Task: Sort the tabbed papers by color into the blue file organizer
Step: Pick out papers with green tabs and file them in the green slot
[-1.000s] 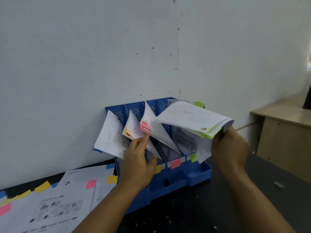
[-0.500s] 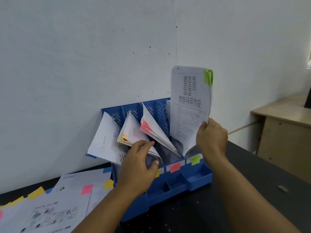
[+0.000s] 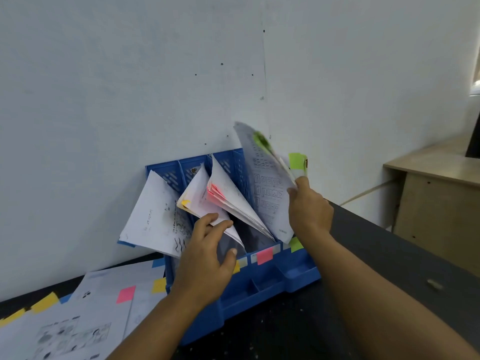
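The right hand [image 3: 309, 206], right of centre in the frame, pinched the edge of the green-tabbed papers [image 3: 265, 183], which stood in the rightmost slot of the blue file organizer [image 3: 259, 289]. The left hand [image 3: 205, 258], at centre, pressed with loosely bent fingers on the yellow-tabbed papers [image 3: 197, 198] leaning in a middle slot. Between both, the pink-tabbed papers [image 3: 228, 198] leaned to the left. The organizer stood on the dark bench [image 3: 389, 255] against the wall. In the lower left, loose tabbed sheets [image 3: 98, 307] lay flat.
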